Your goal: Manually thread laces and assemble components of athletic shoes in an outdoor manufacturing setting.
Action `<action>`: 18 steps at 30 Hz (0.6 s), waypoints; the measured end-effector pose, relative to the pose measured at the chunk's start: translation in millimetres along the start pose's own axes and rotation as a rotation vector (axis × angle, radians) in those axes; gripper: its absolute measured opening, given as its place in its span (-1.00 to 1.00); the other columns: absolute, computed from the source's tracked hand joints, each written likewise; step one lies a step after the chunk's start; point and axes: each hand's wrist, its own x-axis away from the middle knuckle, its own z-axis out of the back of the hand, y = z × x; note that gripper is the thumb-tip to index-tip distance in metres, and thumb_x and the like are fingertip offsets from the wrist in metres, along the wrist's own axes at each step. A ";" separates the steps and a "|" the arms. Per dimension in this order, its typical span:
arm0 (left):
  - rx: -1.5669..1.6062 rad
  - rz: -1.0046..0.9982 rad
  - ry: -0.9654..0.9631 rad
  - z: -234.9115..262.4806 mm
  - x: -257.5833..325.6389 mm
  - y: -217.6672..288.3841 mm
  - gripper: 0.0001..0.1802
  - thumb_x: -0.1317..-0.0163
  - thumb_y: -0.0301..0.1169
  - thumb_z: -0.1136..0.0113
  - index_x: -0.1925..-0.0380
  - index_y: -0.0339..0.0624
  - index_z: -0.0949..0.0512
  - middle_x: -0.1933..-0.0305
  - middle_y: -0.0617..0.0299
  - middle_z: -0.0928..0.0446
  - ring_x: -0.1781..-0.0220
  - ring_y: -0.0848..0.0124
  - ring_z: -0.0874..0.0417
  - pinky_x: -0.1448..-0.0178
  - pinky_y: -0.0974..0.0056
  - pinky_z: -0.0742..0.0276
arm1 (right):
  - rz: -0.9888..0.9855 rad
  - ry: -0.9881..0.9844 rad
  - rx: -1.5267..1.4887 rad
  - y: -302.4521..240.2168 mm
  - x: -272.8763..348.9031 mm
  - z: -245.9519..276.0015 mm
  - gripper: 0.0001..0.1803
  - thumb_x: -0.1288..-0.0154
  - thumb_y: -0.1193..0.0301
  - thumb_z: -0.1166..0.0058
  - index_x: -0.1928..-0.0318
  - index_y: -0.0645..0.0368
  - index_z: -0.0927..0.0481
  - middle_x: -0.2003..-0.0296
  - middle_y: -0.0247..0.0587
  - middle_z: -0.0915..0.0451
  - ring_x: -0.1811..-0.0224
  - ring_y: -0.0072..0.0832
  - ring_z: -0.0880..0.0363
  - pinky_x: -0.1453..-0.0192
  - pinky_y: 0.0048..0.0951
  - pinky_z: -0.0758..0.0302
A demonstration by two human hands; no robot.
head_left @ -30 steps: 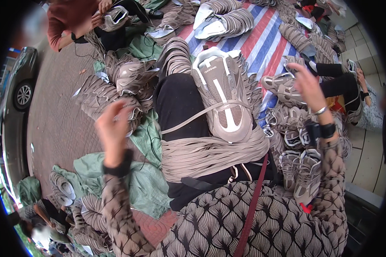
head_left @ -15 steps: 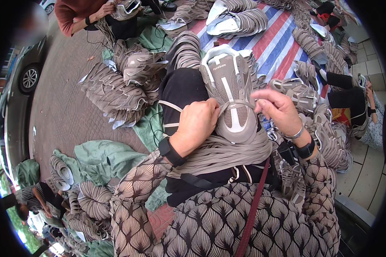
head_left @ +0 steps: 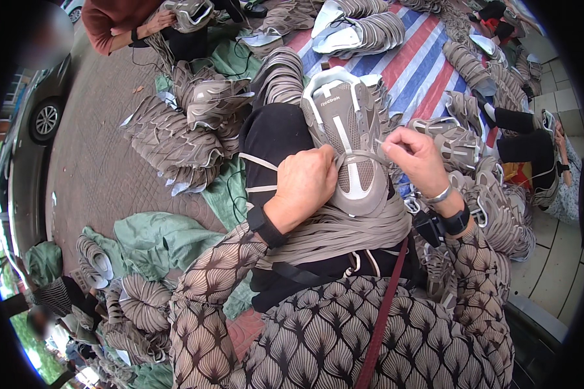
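A taupe shoe upper [head_left: 351, 120] with a white centre stripe and mesh panels lies across my lap, toe toward me. A flat taupe shoelace [head_left: 365, 155] runs across it just above the toe. My left hand [head_left: 308, 181] is closed in a fist at the upper's left edge, with the lace coming out by its thumb side. To the right, my right hand [head_left: 419, 159] pinches the lace's pale tip between thumb and forefinger, slightly above the upper. Beneath the toe, a thick bundle of loose taupe laces [head_left: 337, 238] is draped over my thighs.
Stacked uppers [head_left: 172, 142] lie left on the paving, with more [head_left: 363, 32] on a striped sheet [head_left: 416, 45]. Green sacks [head_left: 162, 236] are at left. A co-worker [head_left: 120, 29] handles an upper at the top left; another [head_left: 561, 155] sits at right. A parked car [head_left: 29, 149] stands far left.
My right hand has drawn slightly down and its fingers have closed around the lace tip, now visible. My left fist has shifted slightly right along the upper.
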 end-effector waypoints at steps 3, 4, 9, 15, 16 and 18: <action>0.017 0.015 -0.040 0.0 -1.1 2.0 -0.87 -0.09 -0.42 -0.07 0.55 -0.23 -0.46 0.58 -0.05 -0.53 0.48 -0.03 -0.60 0.37 -0.03 -0.50 | -0.046 -0.095 0.002 9.2 -5.6 -2.0 -0.84 -0.18 0.45 -0.14 0.48 0.27 -0.53 0.64 -0.56 -0.37 0.57 -0.81 -0.24 0.51 -0.64 -0.19; -0.002 0.014 -0.040 -0.4 -0.6 1.8 -0.87 -0.08 -0.41 -0.08 0.55 -0.23 -0.48 0.58 -0.04 -0.53 0.48 -0.02 -0.60 0.38 -0.02 -0.50 | -0.069 -0.146 -0.009 10.2 -7.0 -2.8 -0.83 -0.16 0.45 -0.14 0.50 0.27 -0.53 0.65 -0.56 -0.37 0.58 -0.80 -0.23 0.52 -0.63 -0.17; -0.045 0.037 -0.037 -3.9 -1.9 1.7 -0.87 -0.06 -0.41 -0.08 0.55 -0.24 -0.52 0.59 -0.03 -0.54 0.49 -0.01 -0.60 0.38 -0.01 -0.49 | -0.102 -0.214 -0.083 14.9 -16.3 -7.0 -0.83 -0.16 0.45 -0.13 0.51 0.27 -0.53 0.66 -0.56 -0.34 0.57 -0.82 -0.22 0.53 -0.63 -0.19; 0.034 0.126 -0.062 -0.4 1.0 -5.8 -0.85 -0.05 -0.39 -0.10 0.57 -0.24 -0.54 0.60 -0.03 -0.54 0.49 -0.01 -0.60 0.38 0.02 -0.49 | 0.470 0.030 0.726 -6.8 -16.5 -26.3 -0.85 0.01 0.43 0.01 0.59 0.26 -0.48 0.58 -0.04 -0.56 0.54 0.00 -0.50 0.40 -0.16 -0.44; 0.041 0.109 -0.049 -0.3 2.0 -5.8 -0.85 -0.05 -0.39 -0.11 0.57 -0.24 -0.54 0.60 -0.02 -0.54 0.49 -0.01 -0.60 0.37 0.02 -0.49 | 0.472 0.027 0.724 -5.9 -17.6 -26.8 -0.85 0.01 0.43 0.01 0.59 0.26 -0.48 0.58 -0.04 -0.56 0.54 0.00 -0.50 0.40 -0.16 -0.44; 0.051 0.088 -0.034 -1.1 1.3 -3.4 -0.85 -0.05 -0.39 -0.11 0.56 -0.24 -0.54 0.60 -0.02 -0.54 0.49 -0.02 -0.60 0.37 0.02 -0.49 | 0.239 -0.079 0.469 4.2 -24.8 -20.7 -0.84 -0.01 0.43 -0.01 0.59 0.27 -0.49 0.64 -0.08 -0.53 0.59 -0.11 -0.49 0.44 -0.24 -0.42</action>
